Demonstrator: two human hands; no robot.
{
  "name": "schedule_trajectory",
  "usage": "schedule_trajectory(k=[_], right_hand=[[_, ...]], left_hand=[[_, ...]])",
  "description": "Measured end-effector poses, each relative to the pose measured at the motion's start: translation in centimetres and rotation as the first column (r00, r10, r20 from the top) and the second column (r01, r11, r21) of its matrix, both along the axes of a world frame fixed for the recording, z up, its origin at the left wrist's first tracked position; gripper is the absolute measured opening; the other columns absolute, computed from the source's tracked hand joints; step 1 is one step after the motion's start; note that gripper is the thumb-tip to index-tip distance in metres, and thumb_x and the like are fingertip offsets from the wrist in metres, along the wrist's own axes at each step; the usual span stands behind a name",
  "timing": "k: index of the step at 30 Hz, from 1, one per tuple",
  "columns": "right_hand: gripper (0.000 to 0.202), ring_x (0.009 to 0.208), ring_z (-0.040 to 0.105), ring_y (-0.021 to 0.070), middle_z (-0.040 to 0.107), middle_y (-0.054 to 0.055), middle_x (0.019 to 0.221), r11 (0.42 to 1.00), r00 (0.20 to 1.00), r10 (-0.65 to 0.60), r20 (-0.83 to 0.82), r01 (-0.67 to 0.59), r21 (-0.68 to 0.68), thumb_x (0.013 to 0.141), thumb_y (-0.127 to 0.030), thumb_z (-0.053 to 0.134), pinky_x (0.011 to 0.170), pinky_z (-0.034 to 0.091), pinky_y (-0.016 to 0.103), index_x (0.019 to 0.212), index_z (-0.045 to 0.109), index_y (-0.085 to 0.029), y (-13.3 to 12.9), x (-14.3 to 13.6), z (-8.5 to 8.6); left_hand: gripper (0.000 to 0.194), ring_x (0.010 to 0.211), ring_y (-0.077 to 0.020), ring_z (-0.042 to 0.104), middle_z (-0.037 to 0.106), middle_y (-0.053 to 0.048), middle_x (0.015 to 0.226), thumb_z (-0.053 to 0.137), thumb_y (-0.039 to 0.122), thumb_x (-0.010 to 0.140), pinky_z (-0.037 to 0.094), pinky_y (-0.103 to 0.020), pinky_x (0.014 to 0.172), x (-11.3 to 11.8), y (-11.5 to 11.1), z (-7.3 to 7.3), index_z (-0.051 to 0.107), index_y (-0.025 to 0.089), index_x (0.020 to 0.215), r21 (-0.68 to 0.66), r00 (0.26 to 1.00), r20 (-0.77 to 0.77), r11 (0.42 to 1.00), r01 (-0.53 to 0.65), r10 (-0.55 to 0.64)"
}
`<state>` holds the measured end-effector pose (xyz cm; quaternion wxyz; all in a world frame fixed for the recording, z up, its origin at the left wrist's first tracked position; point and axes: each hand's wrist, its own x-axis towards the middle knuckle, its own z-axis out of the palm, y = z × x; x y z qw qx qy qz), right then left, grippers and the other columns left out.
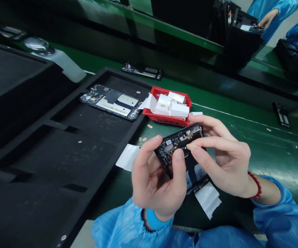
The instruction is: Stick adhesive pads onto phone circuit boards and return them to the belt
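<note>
An opened phone body [195, 165] with its circuit board exposed is held tilted above the green bench. My left hand [159, 179] grips its left side, thumb on the board and fingers around the edge. My right hand [221, 155] is at the right side, with thumb and index finger pinched over the board; whatever lies between these fingertips is too small to make out. Just behind the phone sits a red bin [164, 119] holding white paper pieces. White paper sheets [208, 199] lie below the phone, and another [128, 157] lies to the left.
A black foam tray [92, 155] fills the left, with an opened phone [112, 102] on it. Another phone part [142, 71] lies behind, and one more [281, 114] at the far right. Across the bench, a person's hand [268, 19] works near black boxes.
</note>
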<state>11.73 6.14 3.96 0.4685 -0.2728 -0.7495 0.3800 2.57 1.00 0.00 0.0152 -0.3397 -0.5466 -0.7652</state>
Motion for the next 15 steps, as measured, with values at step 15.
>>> schedule_trajectory(k=[15], right_hand=[[0.018,0.112,0.069,0.021,0.069,0.003,0.109,0.991,0.986,-0.122,0.111,0.126,-0.034,0.086,-0.023,0.076,0.1,0.06,0.038,0.097,0.063,-0.024,2.2,-0.2,-1.2]], left_hand=[[0.045,0.121,-0.0272,0.07,0.066,-0.004,0.14,0.07,0.045,0.093,0.064,-0.035,0.096,-1.5,0.2,-0.8,0.06,0.031,0.136,-0.097,0.856,0.139,0.853,0.513,-0.499]])
